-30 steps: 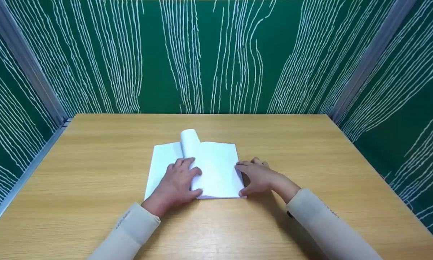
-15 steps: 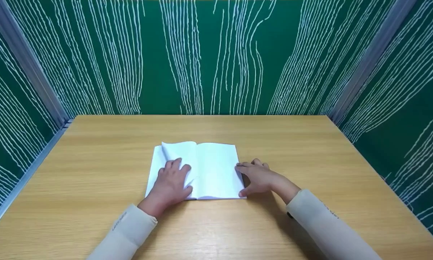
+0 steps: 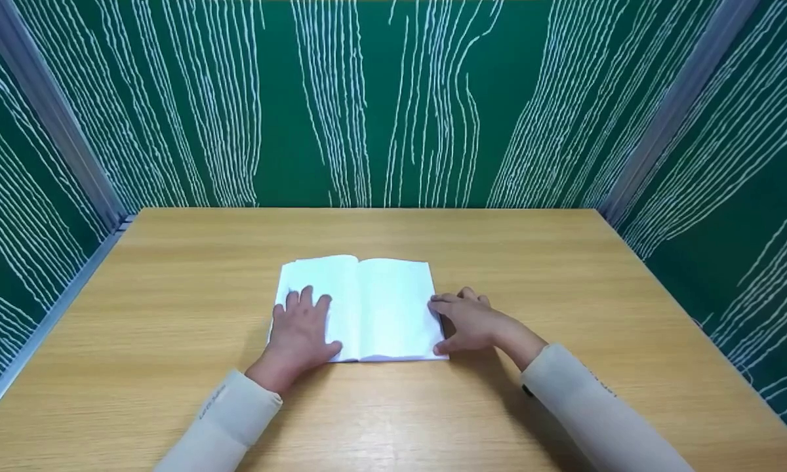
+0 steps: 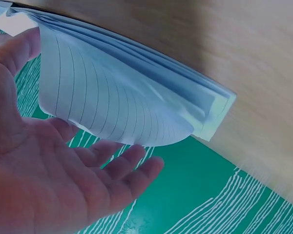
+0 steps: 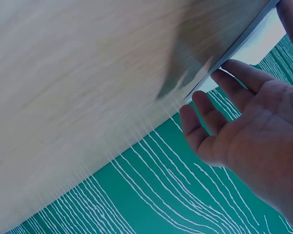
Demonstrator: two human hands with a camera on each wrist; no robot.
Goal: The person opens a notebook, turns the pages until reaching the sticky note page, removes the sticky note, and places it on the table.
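An open notebook [image 3: 393, 308] lies on the wooden table, blank-looking from above. My left hand [image 3: 298, 334] rests over its left page with fingers spread and thumb out toward the near edge. In the left wrist view a lined page [image 4: 102, 92] curves over beside the palm and straight fingers of the left hand [image 4: 53, 175]. At the notebook's right edge, my right hand [image 3: 472, 321] touches the margin with its fingertips, its thumb at the near corner. The right wrist view has the right hand [image 5: 268, 117] with loosely bent fingers along the notebook's edge [image 5: 254, 44].
The wooden table [image 3: 531, 262] runs back to a green wall [image 3: 288, 118] with white wavy lines. Similar panels stand at both sides, joined by grey metal posts [image 3: 682, 105]. Light sleeves [image 3: 229, 413] cover both forearms.
A page curled up at the notebook's middle has been turned over to the left and now lies down. My left hand moved left with it and flattened. The right hand stayed put.
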